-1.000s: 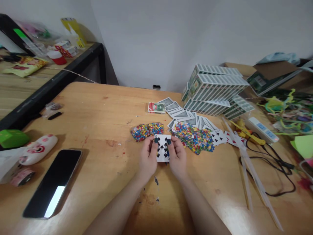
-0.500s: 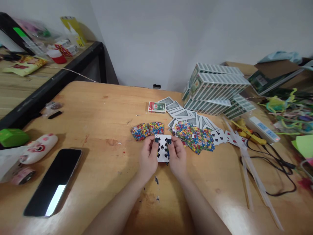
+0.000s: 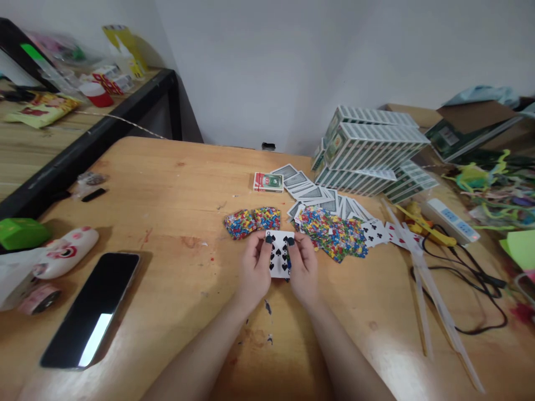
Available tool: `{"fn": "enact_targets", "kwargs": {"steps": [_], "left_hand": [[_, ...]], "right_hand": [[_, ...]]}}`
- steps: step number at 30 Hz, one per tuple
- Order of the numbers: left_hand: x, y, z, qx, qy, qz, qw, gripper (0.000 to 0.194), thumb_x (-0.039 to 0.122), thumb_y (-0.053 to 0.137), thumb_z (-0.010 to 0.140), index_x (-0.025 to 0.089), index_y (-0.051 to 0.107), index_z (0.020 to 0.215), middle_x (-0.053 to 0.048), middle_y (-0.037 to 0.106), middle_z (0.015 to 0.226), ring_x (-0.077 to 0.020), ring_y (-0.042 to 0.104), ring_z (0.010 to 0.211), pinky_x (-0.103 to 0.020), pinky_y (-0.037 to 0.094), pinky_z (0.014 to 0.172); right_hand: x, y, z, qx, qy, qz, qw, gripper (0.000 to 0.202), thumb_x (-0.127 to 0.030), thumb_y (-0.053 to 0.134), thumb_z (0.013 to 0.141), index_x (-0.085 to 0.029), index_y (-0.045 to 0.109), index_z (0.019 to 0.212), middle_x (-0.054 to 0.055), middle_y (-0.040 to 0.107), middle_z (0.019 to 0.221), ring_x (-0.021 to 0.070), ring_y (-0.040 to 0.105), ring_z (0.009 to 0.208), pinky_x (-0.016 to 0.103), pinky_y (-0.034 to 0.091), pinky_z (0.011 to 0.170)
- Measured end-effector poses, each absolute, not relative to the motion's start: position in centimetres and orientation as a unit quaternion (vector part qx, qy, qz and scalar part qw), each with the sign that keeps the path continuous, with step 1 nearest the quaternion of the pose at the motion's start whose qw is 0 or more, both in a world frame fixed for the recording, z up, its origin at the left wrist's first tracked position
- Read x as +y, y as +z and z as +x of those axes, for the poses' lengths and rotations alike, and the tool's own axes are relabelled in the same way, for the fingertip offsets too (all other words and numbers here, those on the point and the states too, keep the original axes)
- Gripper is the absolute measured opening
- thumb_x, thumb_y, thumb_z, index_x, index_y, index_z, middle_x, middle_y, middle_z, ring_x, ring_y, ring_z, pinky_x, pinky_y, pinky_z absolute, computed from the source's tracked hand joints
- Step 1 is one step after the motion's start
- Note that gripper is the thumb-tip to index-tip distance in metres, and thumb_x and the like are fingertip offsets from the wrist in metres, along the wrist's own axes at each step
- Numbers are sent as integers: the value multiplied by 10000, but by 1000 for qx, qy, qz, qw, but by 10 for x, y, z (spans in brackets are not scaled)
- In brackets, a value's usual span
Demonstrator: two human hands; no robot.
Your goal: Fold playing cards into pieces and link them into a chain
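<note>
A playing card (image 3: 278, 256), the nine of spades, faces up between my two hands. My left hand (image 3: 256, 262) pinches its left edge with the thumb on top, and my right hand (image 3: 304, 262) grips the right edge in the same way. A bit of something multicoloured shows behind its lower right corner; I cannot tell what lies underneath. Just beyond my hands are small multicoloured stacks (image 3: 252, 221) on the left. A larger multicoloured spread (image 3: 334, 233) lies to the right, next to face-up cards (image 3: 374, 233). Patterned card backs (image 3: 311, 192) fan out behind it.
A red and green card box (image 3: 268, 182) lies behind the stacks. Striped boxes (image 3: 371, 147) are piled at the back right. Nearer are a power strip (image 3: 451, 220), black cable (image 3: 472, 331) and clear strips (image 3: 443, 312). A phone (image 3: 92, 309) lies on the left.
My hands and the card stay almost in place, with only a very slight shift. The grip is the same, and the things on the table have not moved.
</note>
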State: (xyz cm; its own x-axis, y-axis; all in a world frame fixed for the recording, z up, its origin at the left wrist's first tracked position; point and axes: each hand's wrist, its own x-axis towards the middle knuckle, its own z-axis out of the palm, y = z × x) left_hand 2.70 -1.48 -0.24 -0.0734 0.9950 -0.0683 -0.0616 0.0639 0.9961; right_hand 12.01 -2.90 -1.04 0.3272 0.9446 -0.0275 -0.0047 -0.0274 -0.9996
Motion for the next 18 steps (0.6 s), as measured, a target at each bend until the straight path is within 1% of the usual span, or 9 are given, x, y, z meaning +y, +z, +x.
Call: {"fn": "enact_targets", "kwargs": {"steps": [5, 11, 18], "left_hand": [[-16, -2, 28, 511, 526, 445, 514, 144, 211, 450, 814, 203, 544, 923, 7, 604, 795, -122, 564, 715, -221, 435, 651], [-16, -2, 28, 503, 533, 448, 512, 161, 184, 447, 798, 205, 551, 919, 6, 612, 820, -124, 568, 740, -223, 441, 670], [-14, -2, 28, 512, 525, 443, 516, 158, 214, 455, 788, 205, 560, 906, 4, 618, 807, -130, 571, 729, -232, 446, 663]], "right_hand": [[-30, -9, 120, -404, 422, -576, 572, 134, -320, 436, 815, -229, 471, 907, -19, 520, 754, 144, 508, 692, 256, 404, 606], [-29, -4, 120, -400, 419, -581, 572, 106, -286, 417, 806, -232, 460, 886, -29, 514, 728, 140, 499, 658, 249, 394, 583], [-29, -5, 121, -399, 420, -585, 568, 101, -274, 405, 797, -237, 459, 874, -25, 505, 709, 143, 493, 633, 247, 375, 538]]}}
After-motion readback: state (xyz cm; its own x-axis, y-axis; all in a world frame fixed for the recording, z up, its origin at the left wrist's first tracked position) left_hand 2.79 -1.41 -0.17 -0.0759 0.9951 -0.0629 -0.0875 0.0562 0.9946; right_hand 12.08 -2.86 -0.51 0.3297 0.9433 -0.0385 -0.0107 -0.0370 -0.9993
